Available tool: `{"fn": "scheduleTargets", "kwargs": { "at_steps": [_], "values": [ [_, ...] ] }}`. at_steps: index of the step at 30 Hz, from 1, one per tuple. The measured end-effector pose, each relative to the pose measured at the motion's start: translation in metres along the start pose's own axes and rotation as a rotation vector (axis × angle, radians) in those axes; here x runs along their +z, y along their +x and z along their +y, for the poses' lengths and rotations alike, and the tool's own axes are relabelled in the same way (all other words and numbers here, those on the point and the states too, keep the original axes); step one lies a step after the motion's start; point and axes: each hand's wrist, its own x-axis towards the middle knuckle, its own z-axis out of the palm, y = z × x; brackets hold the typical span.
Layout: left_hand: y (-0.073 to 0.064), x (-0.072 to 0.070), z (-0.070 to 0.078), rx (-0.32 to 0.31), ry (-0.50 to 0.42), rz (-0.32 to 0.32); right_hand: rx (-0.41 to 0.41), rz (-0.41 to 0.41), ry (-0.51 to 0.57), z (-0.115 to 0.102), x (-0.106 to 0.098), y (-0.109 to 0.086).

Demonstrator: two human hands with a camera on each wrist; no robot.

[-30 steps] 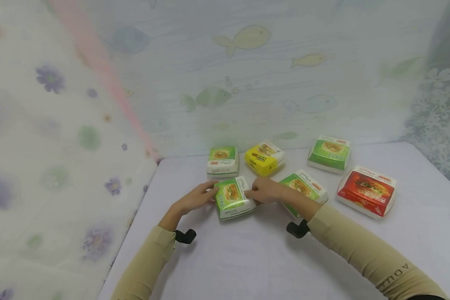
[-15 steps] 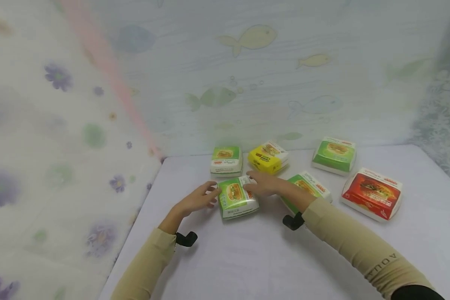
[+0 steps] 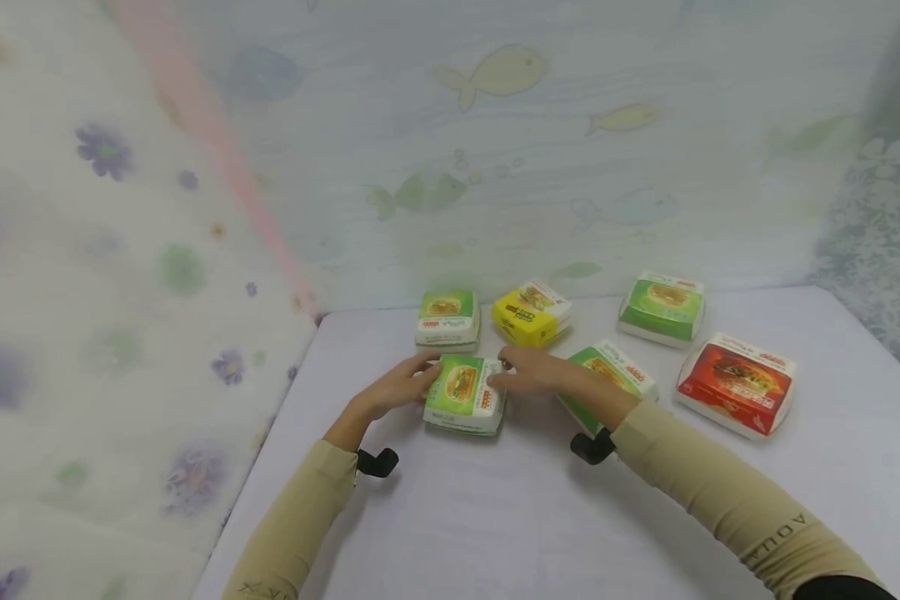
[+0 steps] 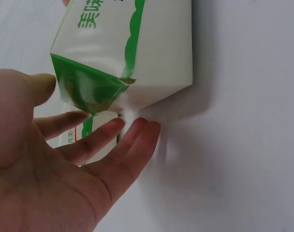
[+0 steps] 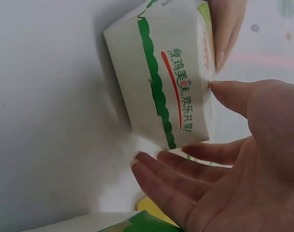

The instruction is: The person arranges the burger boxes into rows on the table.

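A green and white burger box point(image 3: 459, 393) rests on the white cloth between both hands. My left hand point(image 3: 392, 388) lies at its left side. The left wrist view shows the thumb at a green corner and the fingers point(image 4: 123, 154) extended, close to or touching the box's end. At the opposite side is my right hand point(image 3: 531, 372). In the right wrist view its thumb point(image 5: 229, 94) touches the upper edge of the box, while the other fingers point(image 5: 171, 186) stretch loosely around the near corner. The fingertip contact beneath is hard to tell.
Behind stand another green box point(image 3: 447, 319) and a yellow box point(image 3: 532, 312). A green box point(image 3: 607, 367) sits partly under the right forearm. Farther right are a green box point(image 3: 662, 307) and a red box point(image 3: 737, 383). A fish-print curtain point(image 3: 495, 192) borders the table's back.
The burger box has turned to sit squarer to the table and shifted slightly left. My left hand has come closer around its far left corner; my right hand has loosened from its earlier hold.
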Motion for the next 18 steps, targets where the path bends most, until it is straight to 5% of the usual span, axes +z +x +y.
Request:
{"fn": "scheduleTargets", "kwargs": {
  "at_steps": [10,18],
  "values": [
    [-0.026,-0.002,-0.001,-0.048,0.087,-0.037,0.015,0.001,0.043,0.004,-0.001,0.008],
    [-0.030,-0.003,-0.002,-0.042,0.111,-0.025,-0.029,-0.026,0.008,0.001,0.004,0.006]
  ]
}}
